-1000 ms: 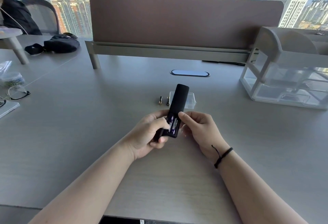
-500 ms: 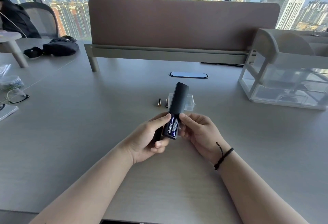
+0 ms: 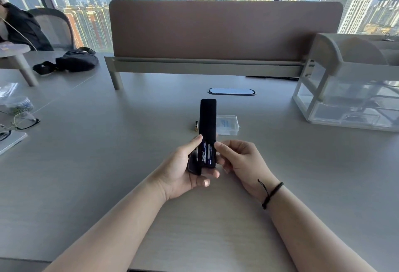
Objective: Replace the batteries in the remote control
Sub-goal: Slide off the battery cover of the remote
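Two batteries (image 3: pixel 206 153) sit side by side in the open compartment at the near end of the black remote control (image 3: pixel 207 120), their printed labels facing you. You hold the remote above the table (image 3: pixel 108 163), its far end pointing away from you toward the desk divider (image 3: pixel 224 30). Your left hand (image 3: pixel 183 170) grips the near end from the left and underneath, thumb up along the left edge of the compartment, fingers curled below. In that same hand, just left of the remote, a dark flat piece (image 3: pixel 193 163) is pinned against your palm; it looks like the battery cover, though I cannot tell for certain. Your right hand (image 3: pixel 241 159) is half closed beside the remote, its forefinger tip touching the right edge of the compartment; it holds nothing that I can see.

On the table beyond the remote, one loose battery (image 3: pixel 196 125) with a gold end lies just left of it, and a small clear plastic box (image 3: pixel 227 124) lies just right of it, partly behind it. Further right stands a clear plastic organiser (image 3: pixel 349 90). At the far left lie a pair of glasses (image 3: pixel 23 120) and a black bag (image 3: pixel 73 60). A dark cord bracelet (image 3: pixel 271 194) circles your right wrist.
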`<state>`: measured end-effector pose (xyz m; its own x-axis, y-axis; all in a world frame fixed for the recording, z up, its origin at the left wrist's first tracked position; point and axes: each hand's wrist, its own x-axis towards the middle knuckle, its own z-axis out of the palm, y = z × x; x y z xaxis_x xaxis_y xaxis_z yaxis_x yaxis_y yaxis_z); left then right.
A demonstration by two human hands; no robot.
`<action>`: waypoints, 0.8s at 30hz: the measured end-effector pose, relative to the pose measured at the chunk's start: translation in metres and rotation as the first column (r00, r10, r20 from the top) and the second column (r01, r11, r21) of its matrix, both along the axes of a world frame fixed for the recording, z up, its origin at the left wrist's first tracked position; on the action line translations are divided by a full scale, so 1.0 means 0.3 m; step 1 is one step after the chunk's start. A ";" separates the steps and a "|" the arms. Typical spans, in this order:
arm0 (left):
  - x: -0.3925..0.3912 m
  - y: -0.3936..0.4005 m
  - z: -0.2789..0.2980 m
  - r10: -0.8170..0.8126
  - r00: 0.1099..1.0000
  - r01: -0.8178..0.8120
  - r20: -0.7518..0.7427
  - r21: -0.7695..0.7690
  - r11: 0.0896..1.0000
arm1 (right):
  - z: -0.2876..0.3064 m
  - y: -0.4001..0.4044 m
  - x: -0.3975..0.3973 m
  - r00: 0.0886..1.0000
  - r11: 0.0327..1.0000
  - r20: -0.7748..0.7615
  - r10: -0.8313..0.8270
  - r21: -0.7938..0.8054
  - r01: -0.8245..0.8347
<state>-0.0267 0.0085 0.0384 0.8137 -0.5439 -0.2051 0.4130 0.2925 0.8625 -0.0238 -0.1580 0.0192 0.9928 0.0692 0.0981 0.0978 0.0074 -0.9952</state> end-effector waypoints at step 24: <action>0.093 0.100 0.001 0.632 0.252 -0.879 0.733 -0.099 0.466 | -0.006 -0.001 0.002 0.999 0.998 0.009 -0.041 -0.055 0.042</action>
